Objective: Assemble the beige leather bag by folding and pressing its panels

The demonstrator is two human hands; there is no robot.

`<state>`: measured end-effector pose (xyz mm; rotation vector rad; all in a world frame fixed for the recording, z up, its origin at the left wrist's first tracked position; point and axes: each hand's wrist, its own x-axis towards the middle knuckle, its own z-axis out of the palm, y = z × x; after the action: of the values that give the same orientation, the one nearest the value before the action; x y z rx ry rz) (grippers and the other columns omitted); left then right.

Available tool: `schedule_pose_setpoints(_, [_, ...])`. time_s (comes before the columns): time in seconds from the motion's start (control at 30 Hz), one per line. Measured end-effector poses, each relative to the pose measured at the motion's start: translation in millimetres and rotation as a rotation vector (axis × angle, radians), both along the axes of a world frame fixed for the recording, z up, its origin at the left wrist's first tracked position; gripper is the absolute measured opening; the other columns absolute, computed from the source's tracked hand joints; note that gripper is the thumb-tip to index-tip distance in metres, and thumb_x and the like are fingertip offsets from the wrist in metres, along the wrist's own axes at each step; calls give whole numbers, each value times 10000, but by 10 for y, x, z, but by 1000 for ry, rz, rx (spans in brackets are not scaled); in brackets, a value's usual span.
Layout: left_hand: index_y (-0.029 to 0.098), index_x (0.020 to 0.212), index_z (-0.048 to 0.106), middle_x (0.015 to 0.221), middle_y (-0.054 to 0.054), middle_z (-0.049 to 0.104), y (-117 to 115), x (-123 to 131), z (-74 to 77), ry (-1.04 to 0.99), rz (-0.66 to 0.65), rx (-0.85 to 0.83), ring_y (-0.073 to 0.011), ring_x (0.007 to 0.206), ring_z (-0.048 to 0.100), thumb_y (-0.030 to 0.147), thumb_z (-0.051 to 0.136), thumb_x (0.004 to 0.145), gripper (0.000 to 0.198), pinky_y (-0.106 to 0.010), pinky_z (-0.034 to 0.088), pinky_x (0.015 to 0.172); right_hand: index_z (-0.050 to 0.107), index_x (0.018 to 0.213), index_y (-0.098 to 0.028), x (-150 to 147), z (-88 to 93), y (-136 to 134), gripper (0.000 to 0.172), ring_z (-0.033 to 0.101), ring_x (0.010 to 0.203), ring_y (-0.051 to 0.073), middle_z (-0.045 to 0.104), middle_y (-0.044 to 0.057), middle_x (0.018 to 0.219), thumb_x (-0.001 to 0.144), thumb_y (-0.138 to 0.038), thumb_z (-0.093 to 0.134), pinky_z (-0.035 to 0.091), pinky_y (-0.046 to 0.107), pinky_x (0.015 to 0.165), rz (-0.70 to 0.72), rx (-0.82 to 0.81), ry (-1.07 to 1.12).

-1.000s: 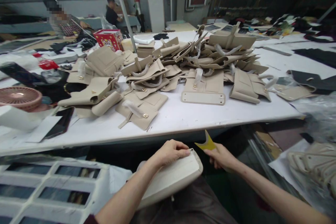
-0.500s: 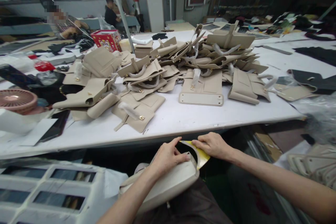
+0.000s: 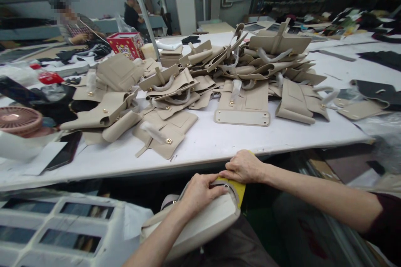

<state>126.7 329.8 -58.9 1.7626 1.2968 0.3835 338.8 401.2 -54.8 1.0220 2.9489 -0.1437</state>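
A cream-coloured bag [image 3: 203, 225] lies on its side across my lap, one end pointing right. My left hand [image 3: 198, 194] grips the edge of that end, thumb on the pale panel and fingers over the far side. Along the end's curved rim sits a yellow sheet [image 3: 240, 190], bent round the bag's edge. My right hand [image 3: 242, 167] is closed on the top of this sheet, its fingertips close to my left index finger. What the sheet is made of, I cannot tell.
The white table [image 3: 213, 144] in front carries a heap of beige bag pieces [image 3: 241, 96] with wrapped handles. At left are a pink fan [image 3: 19, 120] and a phone [image 3: 65, 150]. A white slotted rack [image 3: 46, 221] stands lower left. Two people work at the back left.
My right hand has moved left, closer to my left hand. The yellow sheet, earlier sticking out from the bag's end, now sits closer against the rim.
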Motion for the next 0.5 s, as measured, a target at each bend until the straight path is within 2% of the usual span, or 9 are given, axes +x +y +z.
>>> schedule_pose_setpoints(0.13, [217,903,765,622,23,592,-9,-3,-3,62,2,-7,-131,586,478,557,577,847,393,-232,289,543,722,660,-176,-14,6,-6,630,621,522,183,706,96,598,989,-571,359,158,284,506,20,-6,5])
schedule_pose_setpoints(0.3, [186,769,735,581,24,541,3,4,21,112,-23,-27,-123,555,440,586,559,843,443,-237,265,524,730,677,-167,-58,9,14,662,633,557,196,721,121,644,1007,-557,309,192,285,515,19,-86,-13])
schedule_pose_setpoints(0.5, [190,779,750,634,-16,657,-8,29,82,207,-29,28,-145,568,509,560,558,859,425,-250,305,548,726,654,-173,-20,-56,-83,678,625,528,212,708,140,627,1026,-471,244,170,304,505,22,-145,-15])
